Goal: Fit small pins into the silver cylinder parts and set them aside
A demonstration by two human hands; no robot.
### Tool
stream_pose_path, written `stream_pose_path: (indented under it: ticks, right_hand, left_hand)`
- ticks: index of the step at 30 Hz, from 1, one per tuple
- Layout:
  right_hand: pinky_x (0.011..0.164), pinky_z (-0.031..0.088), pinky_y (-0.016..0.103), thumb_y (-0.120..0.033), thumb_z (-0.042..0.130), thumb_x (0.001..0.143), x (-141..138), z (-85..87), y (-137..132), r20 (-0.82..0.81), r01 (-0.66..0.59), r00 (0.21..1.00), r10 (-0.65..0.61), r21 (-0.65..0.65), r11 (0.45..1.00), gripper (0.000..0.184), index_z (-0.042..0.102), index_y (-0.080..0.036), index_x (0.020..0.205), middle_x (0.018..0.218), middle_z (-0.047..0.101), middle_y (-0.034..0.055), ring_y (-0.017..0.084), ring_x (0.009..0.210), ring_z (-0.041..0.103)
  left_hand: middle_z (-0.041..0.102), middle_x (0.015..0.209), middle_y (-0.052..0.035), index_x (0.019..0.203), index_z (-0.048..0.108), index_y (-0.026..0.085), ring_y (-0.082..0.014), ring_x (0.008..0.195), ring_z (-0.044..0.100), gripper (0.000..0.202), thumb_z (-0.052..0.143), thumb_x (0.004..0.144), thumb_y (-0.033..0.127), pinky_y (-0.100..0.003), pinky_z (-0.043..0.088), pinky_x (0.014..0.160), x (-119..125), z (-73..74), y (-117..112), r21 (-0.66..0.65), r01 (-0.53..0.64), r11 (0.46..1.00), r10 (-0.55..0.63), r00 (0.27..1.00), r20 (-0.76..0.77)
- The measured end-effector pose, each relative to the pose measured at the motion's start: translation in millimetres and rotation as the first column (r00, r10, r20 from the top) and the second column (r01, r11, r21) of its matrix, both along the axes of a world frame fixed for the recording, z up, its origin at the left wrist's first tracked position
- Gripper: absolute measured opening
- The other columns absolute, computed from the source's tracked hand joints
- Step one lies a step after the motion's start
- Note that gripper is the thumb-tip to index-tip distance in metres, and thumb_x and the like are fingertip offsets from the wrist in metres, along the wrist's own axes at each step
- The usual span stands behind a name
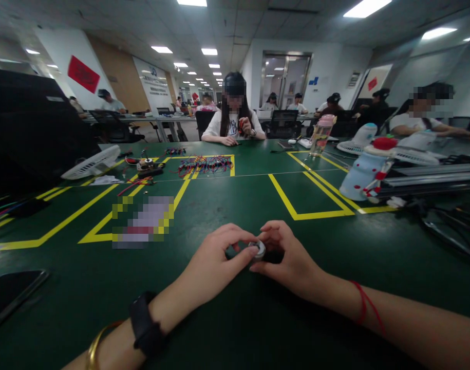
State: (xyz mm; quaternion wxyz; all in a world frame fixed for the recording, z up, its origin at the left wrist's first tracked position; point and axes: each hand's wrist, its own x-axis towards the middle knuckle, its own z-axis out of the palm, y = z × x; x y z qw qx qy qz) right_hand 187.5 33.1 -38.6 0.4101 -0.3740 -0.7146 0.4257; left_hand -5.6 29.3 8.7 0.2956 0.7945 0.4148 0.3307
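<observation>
A small, round, silver-grey piece (261, 251) with a dark centre sits between my two hands, just above or on the green table (219, 205). I cannot make out its exact kind. My left hand (223, 252), with a black watch (146, 322) on its wrist, pinches the piece between thumb and forefinger from the left. From the right, the fingers and thumb of my right hand (290, 257) curl around the same piece. Part of the piece is hidden behind my fingers.
Yellow tape lines (283, 198) mark the table. Bundled coloured wires (206, 164) lie farther off, near a white fan (92, 163). At right stand a blue bottle (356, 177), a clear bottle (322, 136) and metal bars (443, 174). A person (235, 115) sits opposite.
</observation>
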Motion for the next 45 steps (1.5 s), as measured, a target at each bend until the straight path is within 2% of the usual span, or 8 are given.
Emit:
stream_pose_path:
  ticks: [4,9,15,20,27,31,35,45]
  right_hand:
    - [0.079,0.052,0.028,-0.028,0.077,0.067,0.0,2.4,1.9,0.015,-0.015,1.0,0.015,-0.005,1.0,0.063,0.036,-0.022,0.115,0.099,0.058,0.0015,0.011,0.09,0.06]
    - [0.085,0.051,0.03,-0.028,0.073,0.07,7.0,8.5,2.5,0.094,-0.07,0.993,0.071,-0.02,0.997,0.058,0.037,-0.023,0.115,0.105,0.058,0.003,0.012,0.095,0.06]
    - [0.087,0.051,0.031,-0.028,0.071,0.073,16.6,10.3,4.4,0.151,-0.093,0.984,0.09,0.014,0.996,0.057,0.035,-0.022,0.116,0.108,0.059,0.005,0.013,0.098,0.06]
    - [0.087,0.051,0.03,-0.028,0.071,0.073,19.7,9.2,5.0,0.163,-0.101,0.982,0.096,0.02,0.995,0.055,0.036,-0.022,0.115,0.108,0.058,0.0053,0.013,0.099,0.06]
    - [0.086,0.05,0.03,-0.025,0.067,0.075,18.8,6.9,4.3,0.182,-0.104,0.979,0.088,0.078,0.992,0.05,0.04,-0.02,0.116,0.108,0.057,0.0059,0.013,0.097,0.059]
    - [0.085,0.05,0.03,-0.029,0.068,0.075,18.9,10.8,4.6,0.224,-0.119,0.969,0.102,0.061,0.991,0.05,0.044,-0.02,0.117,0.108,0.058,0.0056,0.014,0.096,0.059]
    - [0.084,0.049,0.03,-0.03,0.068,0.075,19.5,14.4,6.2,0.267,-0.139,0.956,0.119,0.058,0.989,0.041,0.051,-0.02,0.111,0.105,0.06,0.0039,0.013,0.094,0.058]
    - [0.086,0.052,0.031,-0.035,0.072,0.072,17.5,16.6,8.1,0.152,-0.111,0.982,0.113,-0.023,0.994,0.044,0.053,-0.017,0.108,0.103,0.062,0.0051,0.013,0.093,0.061]
  left_hand:
    - [0.065,0.092,-0.0034,0.085,0.074,0.022,-0.0173,0.084,0.061,0.012,0.062,0.085,0.025,-0.031,0.047,0.076,6.8,4.7,4.6,0.029,-0.023,0.999,0.022,0.999,0.046]
    - [0.072,0.088,-0.004,0.093,0.073,0.023,-0.021,0.08,0.064,0.016,0.061,0.085,0.03,-0.033,0.048,0.071,-5.6,3.7,9.2,-0.149,-0.107,0.983,0.126,0.984,0.128]
    - [0.071,0.094,-0.0036,0.095,0.076,0.029,-0.022,0.089,0.063,0.02,0.059,0.086,0.023,-0.035,0.045,0.083,-17.9,-17.7,11.2,-0.047,0.136,0.99,-0.14,0.986,-0.089]
    - [0.069,0.095,-0.0027,0.091,0.077,0.033,-0.0239,0.094,0.059,0.014,0.067,0.082,0.029,-0.038,0.042,0.084,-17.2,-31.8,13.2,0.038,0.139,0.99,-0.125,0.961,-0.246]
    - [0.068,0.102,-0.0039,0.104,0.073,0.029,-0.0213,0.096,0.061,0.023,0.062,0.085,0.027,-0.035,0.043,0.087,-19.5,-19.4,16.3,-0.117,0.185,0.976,-0.197,0.976,-0.092]
    - [0.069,0.096,-0.005,0.102,0.073,0.024,-0.0212,0.088,0.062,0.024,0.055,0.088,0.034,-0.035,0.045,0.082,-38.7,-13.6,18.5,-0.215,-0.013,0.977,0.028,0.997,0.067]
    - [0.066,0.083,-0.0047,0.093,0.069,0.018,-0.018,0.07,0.06,0.028,0.052,0.089,0.04,-0.029,0.046,0.063,-73.1,-20.2,18.2,-0.41,-0.114,0.905,0.277,0.89,0.363]
    - [0.065,0.073,-0.0025,0.085,0.067,0.017,-0.0151,0.063,0.058,0.021,0.055,0.088,0.034,-0.026,0.045,0.059,-93.1,-36.9,10.4,-0.444,-0.094,0.891,0.325,0.814,0.481]
